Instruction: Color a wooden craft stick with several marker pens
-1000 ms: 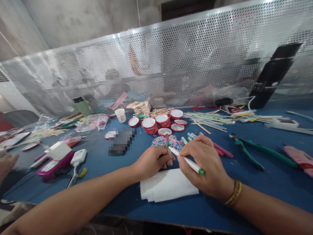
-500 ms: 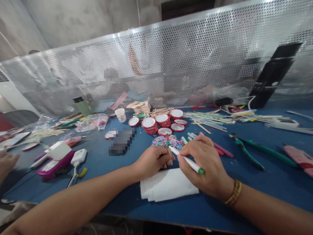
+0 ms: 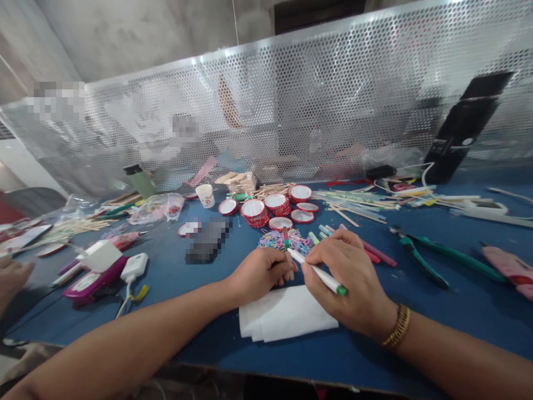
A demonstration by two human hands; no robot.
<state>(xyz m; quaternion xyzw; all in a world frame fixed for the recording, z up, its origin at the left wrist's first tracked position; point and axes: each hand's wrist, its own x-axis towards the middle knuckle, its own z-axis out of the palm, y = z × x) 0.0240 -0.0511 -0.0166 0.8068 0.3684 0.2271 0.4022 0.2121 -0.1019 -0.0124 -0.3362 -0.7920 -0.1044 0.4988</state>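
Note:
My left hand [image 3: 261, 273] pinches a flat wooden stick [image 3: 286, 238] upright, its upper part coloured in reddish-brown and green bands. In my right hand [image 3: 352, 275] is a white marker pen [image 3: 322, 275] with a green end, its tip at the stick's green band. Below both hands lies a folded white cloth or paper [image 3: 287, 319]. Just behind the stick is a pile of pastel loops [image 3: 268, 240], partly hidden by my hands. Several coloured markers [image 3: 381, 254] lie beside my right hand.
Stacked red-rimmed round lids [image 3: 255, 210] and a paper cup [image 3: 205, 196] stand behind. Green-handled pliers [image 3: 422, 261] lie right; a purple device [image 3: 94, 286] and white adapter [image 3: 135, 266] lie left. Another person's hand [image 3: 12, 278] rests at far left. A perforated metal screen [image 3: 333, 105] borders the table.
Almost nothing differs. Both hands hold the same pose, with the marker tip still against the stick.

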